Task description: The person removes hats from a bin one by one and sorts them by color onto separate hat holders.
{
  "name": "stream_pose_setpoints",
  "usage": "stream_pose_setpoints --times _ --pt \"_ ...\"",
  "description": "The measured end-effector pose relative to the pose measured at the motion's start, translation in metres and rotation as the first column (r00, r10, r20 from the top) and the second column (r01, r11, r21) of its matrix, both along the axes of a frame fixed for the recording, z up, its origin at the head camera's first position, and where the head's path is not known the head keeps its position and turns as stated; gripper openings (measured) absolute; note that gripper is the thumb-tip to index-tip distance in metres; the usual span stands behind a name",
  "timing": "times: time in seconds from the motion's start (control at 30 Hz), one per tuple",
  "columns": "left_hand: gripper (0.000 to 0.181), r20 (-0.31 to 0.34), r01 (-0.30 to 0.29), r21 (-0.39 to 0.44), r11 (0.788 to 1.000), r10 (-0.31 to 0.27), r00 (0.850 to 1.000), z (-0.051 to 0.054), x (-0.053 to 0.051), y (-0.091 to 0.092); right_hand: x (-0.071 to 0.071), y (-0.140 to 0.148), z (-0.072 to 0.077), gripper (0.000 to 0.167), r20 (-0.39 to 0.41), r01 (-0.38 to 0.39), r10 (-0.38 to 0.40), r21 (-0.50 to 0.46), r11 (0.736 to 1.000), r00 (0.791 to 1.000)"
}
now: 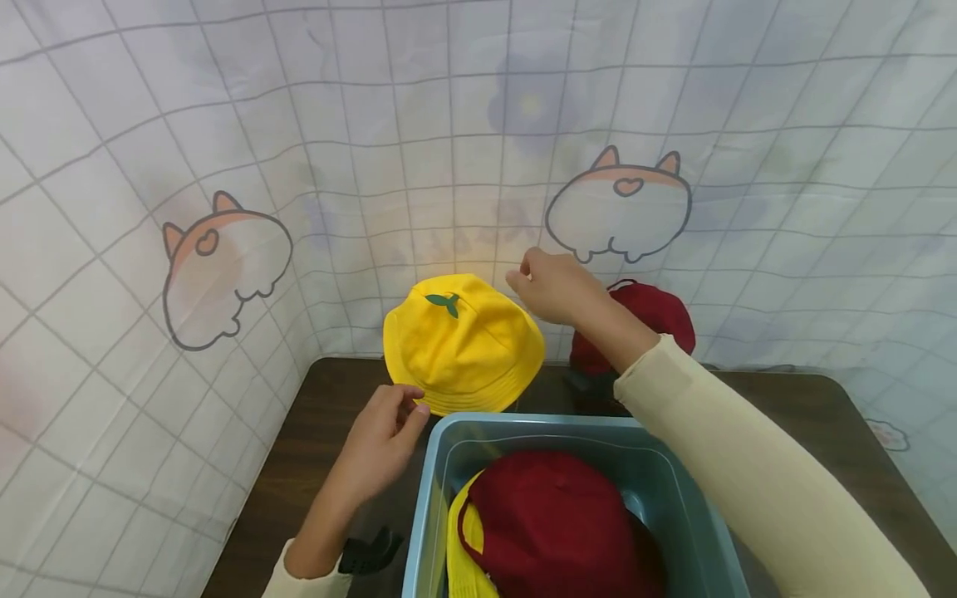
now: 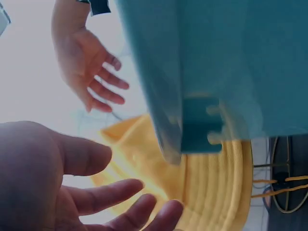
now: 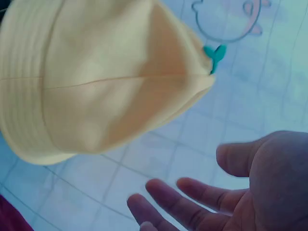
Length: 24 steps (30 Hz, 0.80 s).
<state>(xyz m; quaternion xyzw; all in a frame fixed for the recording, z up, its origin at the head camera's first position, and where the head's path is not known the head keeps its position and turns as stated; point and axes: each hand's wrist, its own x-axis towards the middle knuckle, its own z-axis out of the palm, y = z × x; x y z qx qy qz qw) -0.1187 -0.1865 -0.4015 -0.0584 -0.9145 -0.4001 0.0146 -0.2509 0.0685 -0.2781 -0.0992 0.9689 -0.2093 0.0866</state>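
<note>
A yellow bucket hat (image 1: 463, 345) with a green sprout on its crown sits at the back of the table, behind a blue plastic bin (image 1: 436, 498). My left hand (image 1: 381, 444) is beside the hat's lower left brim, fingers loosely bent and holding nothing; whether a fingertip touches the brim I cannot tell. Up to the right of the crown, apart from it, hovers my right hand (image 1: 557, 286). In the right wrist view its fingers (image 3: 192, 211) are relaxed, with nothing between them and the yellow hat to their upper left.
Inside the bin lie a dark red cap (image 1: 553, 523) and another yellow hat (image 1: 465, 552). Behind my right forearm another dark red cap (image 1: 661, 311) stands at the back of the dark wooden table (image 1: 277, 465). A white gridded curtain (image 1: 449, 166) hangs behind.
</note>
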Motion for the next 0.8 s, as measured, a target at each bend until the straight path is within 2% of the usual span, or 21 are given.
stream_pose_setpoints --times 0.07,0.17,0.3,0.4,0.6,0.8 --pt "0.030 -0.010 0.038 -0.031 0.999 -0.038 0.999 0.002 0.006 0.002 0.012 0.003 0.005 0.042 -0.023 -0.030 0.031 0.014 0.999 0.999" --pt "0.031 -0.005 0.063 -0.053 0.997 -0.063 0.998 0.003 0.013 0.003 0.032 0.010 0.008 0.041 -0.069 -0.083 0.084 0.026 0.996 0.994" --pt "0.036 0.017 0.075 -0.072 0.995 -0.074 0.997 0.002 0.020 0.004 0.055 0.020 0.002 0.038 -0.145 -0.134 0.136 0.021 0.991 0.980" --pt "0.037 0.041 0.087 -0.072 0.994 -0.084 0.996 0.000 0.024 0.005 0.072 0.030 -0.008 0.032 -0.218 -0.172 0.167 -0.005 0.985 0.962" --pt "0.037 0.088 0.118 -0.038 0.992 -0.114 0.990 -0.004 0.028 0.010 0.102 0.047 -0.025 0.024 -0.335 -0.259 0.232 -0.038 0.965 0.913" --pt "0.057 0.110 0.134 -0.030 0.991 -0.130 0.985 -0.011 0.032 0.016 0.128 0.060 -0.044 0.032 -0.415 -0.350 0.353 0.087 0.933 0.838"
